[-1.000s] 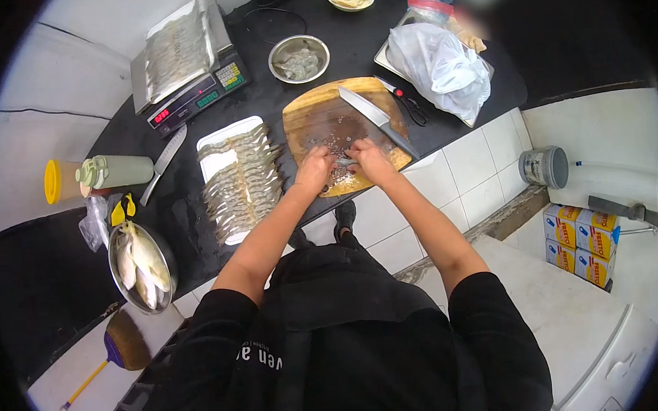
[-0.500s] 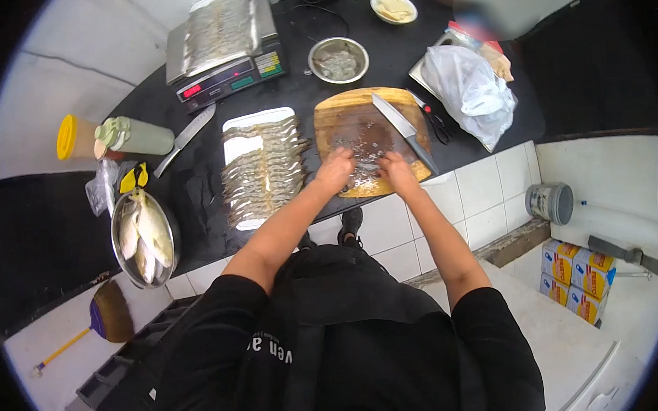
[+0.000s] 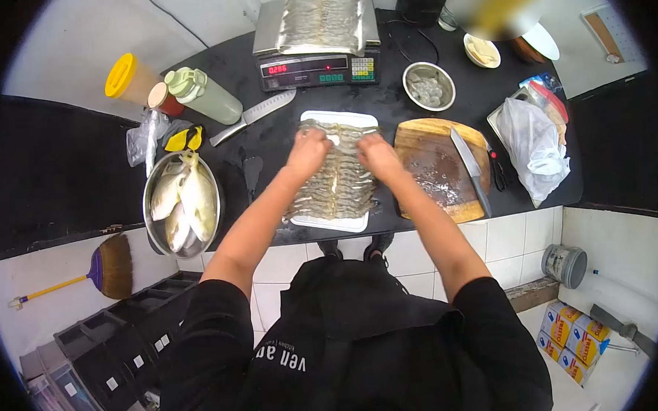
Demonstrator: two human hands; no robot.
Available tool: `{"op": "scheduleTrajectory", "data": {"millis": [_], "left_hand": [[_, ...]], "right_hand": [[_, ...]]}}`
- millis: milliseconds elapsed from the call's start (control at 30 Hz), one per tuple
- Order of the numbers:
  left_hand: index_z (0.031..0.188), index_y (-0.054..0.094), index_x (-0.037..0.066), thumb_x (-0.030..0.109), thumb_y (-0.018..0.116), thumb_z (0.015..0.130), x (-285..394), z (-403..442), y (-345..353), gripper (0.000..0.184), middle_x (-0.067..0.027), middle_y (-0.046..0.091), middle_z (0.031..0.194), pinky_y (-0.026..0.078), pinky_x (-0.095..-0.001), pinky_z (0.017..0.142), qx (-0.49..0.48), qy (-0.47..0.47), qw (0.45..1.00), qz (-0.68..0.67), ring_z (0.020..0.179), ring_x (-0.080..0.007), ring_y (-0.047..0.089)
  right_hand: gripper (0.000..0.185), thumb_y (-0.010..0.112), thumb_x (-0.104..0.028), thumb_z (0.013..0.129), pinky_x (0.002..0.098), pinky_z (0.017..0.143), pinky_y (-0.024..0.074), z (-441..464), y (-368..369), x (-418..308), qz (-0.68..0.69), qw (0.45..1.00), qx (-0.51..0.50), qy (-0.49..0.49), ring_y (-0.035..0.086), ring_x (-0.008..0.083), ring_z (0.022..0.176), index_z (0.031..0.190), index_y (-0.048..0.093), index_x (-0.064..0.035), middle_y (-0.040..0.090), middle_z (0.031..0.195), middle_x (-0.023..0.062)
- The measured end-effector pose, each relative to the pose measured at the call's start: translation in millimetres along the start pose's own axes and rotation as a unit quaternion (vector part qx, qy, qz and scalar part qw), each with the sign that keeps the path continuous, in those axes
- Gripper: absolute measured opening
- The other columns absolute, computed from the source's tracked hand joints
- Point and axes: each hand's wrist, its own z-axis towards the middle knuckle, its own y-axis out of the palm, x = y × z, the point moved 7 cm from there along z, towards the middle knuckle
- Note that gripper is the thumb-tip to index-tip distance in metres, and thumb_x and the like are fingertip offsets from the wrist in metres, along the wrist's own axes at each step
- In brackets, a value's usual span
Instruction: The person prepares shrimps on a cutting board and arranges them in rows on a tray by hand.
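A white tray [image 3: 330, 222] lies on the black table, covered with rows of grey shrimp [image 3: 334, 183]. Over its upper left part is my left hand [image 3: 310, 148], fingers closed at the shrimp. My right hand [image 3: 375, 152] is closed at the tray's upper right. What either hand holds is too small to make out. To the right of the tray rests a wooden cutting board [image 3: 422, 137], wet and dotted with bits, with a knife [image 3: 466, 154] across its right side. Behind it a metal bowl [image 3: 428, 86] contains more grey shrimp.
A scale [image 3: 314, 71] bearing another shrimp tray stands at the back. Left are a second knife [image 3: 254, 116], bottles [image 3: 208, 96] and a metal bowl of fish [image 3: 187, 202]. On the right are scissors [image 3: 498, 170] and a white plastic bag [image 3: 530, 146].
Both hands have left the cutting board and moved left to the shrimp tray. The camera view has shifted, so the table's objects appear further right.
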Motion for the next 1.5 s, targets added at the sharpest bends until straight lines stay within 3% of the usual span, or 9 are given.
{"op": "scheduleTrajectory", "data": {"millis": [167, 367, 500, 667, 833, 1000, 1200, 1300, 1500], "left_hand": [[0.092, 0.072, 0.010, 0.014, 0.055, 0.081, -66, -17, 8, 0.020, -0.0073, 0.060, 0.105, 0.033, -0.0509, 0.099, -0.036, -0.046, 0.996, 0.072, 0.108, -0.0242, 0.052], [0.089, 0.072, 0.006, 0.011, 0.054, 0.080, -73, -22, 22, 0.020, -0.0090, 0.059, 0.110, 0.034, -0.0574, 0.100, -0.108, -0.071, 0.986, 0.102, 0.110, -0.0253, 0.051], [0.086, 0.069, 0.009, 0.014, 0.057, 0.080, -68, -18, 10, 0.014, -0.0081, 0.057, 0.099, 0.038, -0.0547, 0.094, -0.058, -0.057, 0.988, 0.129, 0.102, -0.0259, 0.052], [0.092, 0.070, 0.010, 0.012, 0.053, 0.081, -74, 7, 9, 0.020, -0.0051, 0.061, 0.101, 0.034, -0.0531, 0.098, 0.018, -0.037, 0.998, 0.052, 0.106, -0.0234, 0.052], [0.095, 0.070, 0.013, 0.015, 0.058, 0.081, -74, 22, 32, 0.018, -0.0028, 0.061, 0.101, 0.037, -0.0484, 0.095, -0.037, -0.011, 0.997, 0.064, 0.106, -0.0219, 0.053], [0.099, 0.069, 0.014, 0.017, 0.066, 0.078, -65, 29, 22, 0.022, -0.0034, 0.060, 0.104, 0.037, -0.0464, 0.092, -0.018, -0.009, 0.999, 0.029, 0.108, -0.0225, 0.051], [0.097, 0.064, 0.010, 0.020, 0.070, 0.078, 15, 47, 28, 0.023, -0.0082, 0.063, 0.092, 0.040, -0.0482, 0.086, -0.010, 0.021, 0.984, -0.176, 0.095, -0.0291, 0.058], [0.095, 0.066, 0.010, 0.019, 0.070, 0.078, 101, 59, 32, 0.020, -0.0078, 0.064, 0.091, 0.041, -0.0449, 0.084, 0.034, 0.101, 0.971, -0.212, 0.094, -0.0280, 0.058], [0.086, 0.071, 0.011, 0.020, 0.069, 0.076, 204, 67, 114, 0.014, -0.0054, 0.059, 0.088, 0.041, -0.0413, 0.089, -0.026, 0.145, 0.977, -0.152, 0.095, -0.0246, 0.054]], "right_hand": [[0.009, 0.058, -0.009, 0.077, 0.0436, 0.082, 0.0493, 53, 69, -12, -0.046, 0.998, -0.051, 0.004, 0.060, 0.0322, 0.093, 0.082, 0.064, -0.0053, 0.063, 0.089, 0.0143], [0.009, 0.059, -0.007, 0.075, 0.0420, 0.082, 0.0499, 52, 76, -13, -0.061, 0.995, -0.078, -0.010, 0.060, 0.0311, 0.093, 0.079, 0.067, -0.0055, 0.063, 0.087, 0.0130], [0.011, 0.060, -0.006, 0.074, 0.0401, 0.083, 0.0503, 63, 46, -20, -0.045, 0.998, -0.024, 0.047, 0.059, 0.0302, 0.098, 0.080, 0.069, -0.0054, 0.063, 0.089, 0.0106], [0.010, 0.064, -0.009, 0.073, 0.0382, 0.085, 0.0513, 82, 84, -3, -0.128, 0.988, -0.079, 0.038, 0.059, 0.0288, 0.098, 0.081, 0.068, -0.0044, 0.064, 0.091, 0.0101], [0.013, 0.060, -0.010, 0.076, 0.0402, 0.085, 0.0522, 85, 90, -5, -0.127, 0.978, -0.105, 0.128, 0.059, 0.0289, 0.100, 0.085, 0.069, -0.0049, 0.064, 0.095, 0.0126], [0.015, 0.062, -0.010, 0.073, 0.0394, 0.082, 0.0525, 82, 66, -12, -0.139, 0.983, -0.090, 0.078, 0.059, 0.0310, 0.098, 0.085, 0.068, -0.0024, 0.063, 0.095, 0.0143], [0.023, 0.068, -0.015, 0.072, 0.0405, 0.083, 0.0507, 3, -46, 1, -0.067, 0.994, -0.064, 0.060, 0.059, 0.0316, 0.095, 0.091, 0.065, -0.0035, 0.061, 0.092, 0.0141], [0.021, 0.068, -0.015, 0.073, 0.0423, 0.080, 0.0502, -71, -92, 37, -0.051, 0.995, -0.020, 0.087, 0.058, 0.0314, 0.095, 0.090, 0.063, -0.0042, 0.060, 0.092, 0.0134], [0.015, 0.067, -0.010, 0.073, 0.0417, 0.082, 0.0496, -179, -103, 91, -0.113, 0.981, -0.048, 0.147, 0.058, 0.0311, 0.091, 0.087, 0.064, -0.0046, 0.059, 0.090, 0.0127]]}}
